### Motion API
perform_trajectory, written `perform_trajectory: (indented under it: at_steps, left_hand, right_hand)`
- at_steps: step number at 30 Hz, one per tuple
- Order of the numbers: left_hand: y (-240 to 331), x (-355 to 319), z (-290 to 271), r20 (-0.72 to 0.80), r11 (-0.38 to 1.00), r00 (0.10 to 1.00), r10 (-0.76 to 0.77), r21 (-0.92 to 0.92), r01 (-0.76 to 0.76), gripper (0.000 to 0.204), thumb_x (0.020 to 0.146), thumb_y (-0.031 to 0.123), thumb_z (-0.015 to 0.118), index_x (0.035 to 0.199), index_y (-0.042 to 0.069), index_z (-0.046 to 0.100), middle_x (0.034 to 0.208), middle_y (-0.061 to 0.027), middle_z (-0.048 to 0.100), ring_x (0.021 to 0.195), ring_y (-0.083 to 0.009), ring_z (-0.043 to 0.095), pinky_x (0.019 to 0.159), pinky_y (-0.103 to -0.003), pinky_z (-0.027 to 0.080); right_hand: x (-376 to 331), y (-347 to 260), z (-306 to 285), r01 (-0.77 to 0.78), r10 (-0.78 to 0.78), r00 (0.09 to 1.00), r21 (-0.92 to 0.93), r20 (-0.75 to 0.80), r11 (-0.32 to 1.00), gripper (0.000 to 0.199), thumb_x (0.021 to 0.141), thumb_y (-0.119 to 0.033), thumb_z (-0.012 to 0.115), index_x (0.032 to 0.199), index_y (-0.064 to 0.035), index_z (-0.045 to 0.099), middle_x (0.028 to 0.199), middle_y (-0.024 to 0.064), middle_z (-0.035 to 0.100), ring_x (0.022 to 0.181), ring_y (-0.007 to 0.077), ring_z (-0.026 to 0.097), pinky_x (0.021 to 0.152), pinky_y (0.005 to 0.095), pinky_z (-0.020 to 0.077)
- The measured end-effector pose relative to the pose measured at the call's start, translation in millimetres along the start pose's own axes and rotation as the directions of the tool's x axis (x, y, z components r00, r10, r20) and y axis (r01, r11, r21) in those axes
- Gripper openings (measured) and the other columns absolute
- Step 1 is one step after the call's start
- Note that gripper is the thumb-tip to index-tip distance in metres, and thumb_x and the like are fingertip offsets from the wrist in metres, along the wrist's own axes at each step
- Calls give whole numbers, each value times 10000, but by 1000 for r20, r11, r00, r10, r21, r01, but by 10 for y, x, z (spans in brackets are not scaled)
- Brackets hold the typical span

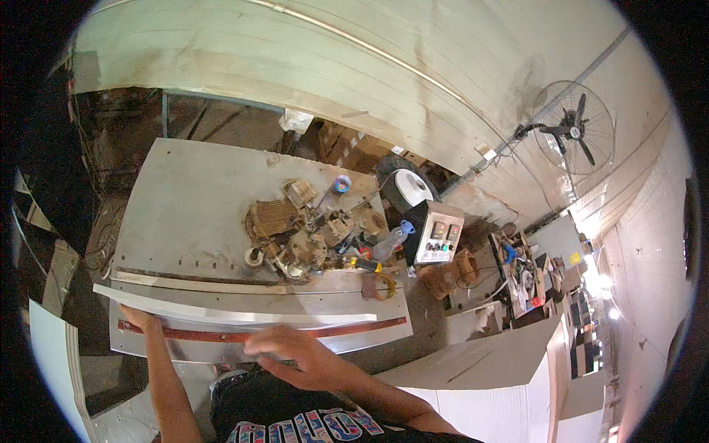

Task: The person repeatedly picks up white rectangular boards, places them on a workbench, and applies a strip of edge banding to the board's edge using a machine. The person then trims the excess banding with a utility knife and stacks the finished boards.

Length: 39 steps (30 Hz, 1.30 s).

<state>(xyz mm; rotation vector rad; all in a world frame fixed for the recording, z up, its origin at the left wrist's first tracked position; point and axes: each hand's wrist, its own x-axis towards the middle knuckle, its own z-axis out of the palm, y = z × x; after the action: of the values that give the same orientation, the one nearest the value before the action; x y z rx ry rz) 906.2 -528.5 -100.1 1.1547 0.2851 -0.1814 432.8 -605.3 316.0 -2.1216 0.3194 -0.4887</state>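
Observation:
A long, narrow white panel lies along the near side of the metal table, its left end raised toward me. My left hand is closed on the panel's near edge by that end, its fingers partly hidden by the panel. My right hand is over the table's near edge, beside a reddish-brown strip. Its fingers curve loosely with the thumb apart, and no object shows in it. The right hand looks separate from the panel.
Behind the panel, a dusty motor and gear assembly stands on the metal table. Nearby are a tape roll, a yellow-and-black tool, a plastic bottle and a control box. White boards stand at right.

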Motion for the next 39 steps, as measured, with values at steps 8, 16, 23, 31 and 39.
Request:
perform_trajectory:
  at_steps: [8,16,23,31,39]
  left_hand:
    - [122,-70,135,105,997,991,78,12,-79,658,1199,477,444,1677,25,471,1591,-200,594,1369,-367,647,1159,-498,557]
    - [-15,-115,-19,84,996,992,92,-24,-90,595,1181,451,513,1497,-50,570,1421,-200,671,1267,-341,669,1107,-477,570]
    - [-119,-200,53,-52,997,998,46,70,-42,598,1178,509,499,1342,-43,656,1279,-144,707,1173,-259,651,1123,-410,499]
    - [385,-525,333,-172,992,977,124,61,-115,590,1177,529,488,881,27,578,837,-23,554,785,-169,496,746,-393,443]
    - [467,-581,428,-177,987,971,159,2,-161,567,1170,426,469,747,50,501,723,5,460,711,-155,414,666,-416,369]
  right_hand:
    - [447,372,-217,-151,114,986,-369,-120,917,393,1121,-326,644,1425,-96,740,1222,197,751,1068,419,734,926,526,589]
    - [728,563,-301,-534,587,759,-247,282,809,431,1128,-407,680,1300,-29,795,1119,132,840,972,231,779,904,435,604]
    - [1169,381,-82,-440,495,806,-230,324,868,399,1123,-310,714,1167,80,785,834,42,707,789,107,588,727,336,514]
    - [1437,489,160,-472,521,770,-221,367,853,282,1089,-234,712,1150,36,770,854,102,729,841,121,633,797,367,543]
    - [1543,529,222,-426,475,824,-216,309,879,259,1095,-143,711,926,47,663,764,-50,522,756,73,458,663,311,409]
